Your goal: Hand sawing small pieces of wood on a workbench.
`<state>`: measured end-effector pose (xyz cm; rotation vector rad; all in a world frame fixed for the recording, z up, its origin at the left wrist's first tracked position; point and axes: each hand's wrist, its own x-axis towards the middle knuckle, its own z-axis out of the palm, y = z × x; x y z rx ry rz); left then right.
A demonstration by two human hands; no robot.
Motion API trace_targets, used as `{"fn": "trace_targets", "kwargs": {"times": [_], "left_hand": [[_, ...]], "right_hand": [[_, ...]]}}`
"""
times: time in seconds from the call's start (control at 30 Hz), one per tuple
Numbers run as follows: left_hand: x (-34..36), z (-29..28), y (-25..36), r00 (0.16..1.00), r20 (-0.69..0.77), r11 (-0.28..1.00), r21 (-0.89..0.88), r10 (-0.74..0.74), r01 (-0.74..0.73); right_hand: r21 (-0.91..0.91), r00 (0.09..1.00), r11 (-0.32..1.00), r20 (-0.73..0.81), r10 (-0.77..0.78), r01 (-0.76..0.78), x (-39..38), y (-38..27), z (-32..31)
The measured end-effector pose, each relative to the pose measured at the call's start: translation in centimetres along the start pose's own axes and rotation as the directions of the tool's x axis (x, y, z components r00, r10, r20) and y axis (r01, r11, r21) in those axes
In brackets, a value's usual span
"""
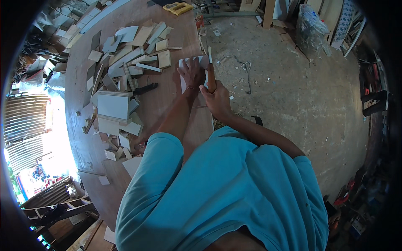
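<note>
My left hand (192, 75) lies with its fingers spread, pressing on a small white board (183, 79) at the right edge of the wooden table (167, 104). In my right hand (219, 100) is a wooden-handled tool (211, 77), held upright in the picture just past the table edge. A narrow, pale end (210, 55) extends beyond its brown handle, alongside the board's right edge. Its exact kind is hard to make out. Left of the board lies a heap of wood offcuts (136, 54), white and bare-wood ones together. A black-handled tool (145, 88) rests beside the heap.
At the table's far end lies a yellow-handled saw (178, 8). A stack of white-faced boards (113, 105) sits to the left. Debris and a thin cord (247, 71) are scattered over the concrete floor (301, 113). A plastic-wrapped bundle (312, 27) stands at the far right.
</note>
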<state>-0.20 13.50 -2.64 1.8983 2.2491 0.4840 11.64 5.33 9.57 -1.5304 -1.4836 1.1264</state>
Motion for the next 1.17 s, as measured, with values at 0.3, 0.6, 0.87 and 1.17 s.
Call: {"fn": "trace_targets", "kwargs": {"times": [0.3, 0.6, 0.87, 1.17], "left_hand": [[-1.0, 0.9, -0.2, 0.999, 0.047, 0.993, 0.116, 0.026, -0.031], [0.5, -0.8, 0.8, 0.997, 0.059, 0.998, 0.025, -0.052, 0.051], [2.7, 0.3, -0.6, 0.989, 0.149, 0.994, 0.108, -0.009, -0.007], [3.0, 2.0, -1.3, 0.996, 0.008, 0.982, 0.167, 0.085, -0.085]], "right_hand": [[-0.073, 0.996, 0.997, -0.087, -0.029, 0.023, -0.7, 2.1, 0.3], [-0.051, 0.999, 0.999, -0.041, 0.016, -0.018, -0.6, -0.8, -0.5], [-0.211, 0.997, 0.977, -0.061, -0.055, 0.041, -0.1, -0.3, -0.9], [-0.149, 0.998, 0.988, -0.062, 0.025, -0.034, -0.1, -0.8, -0.6]]}}
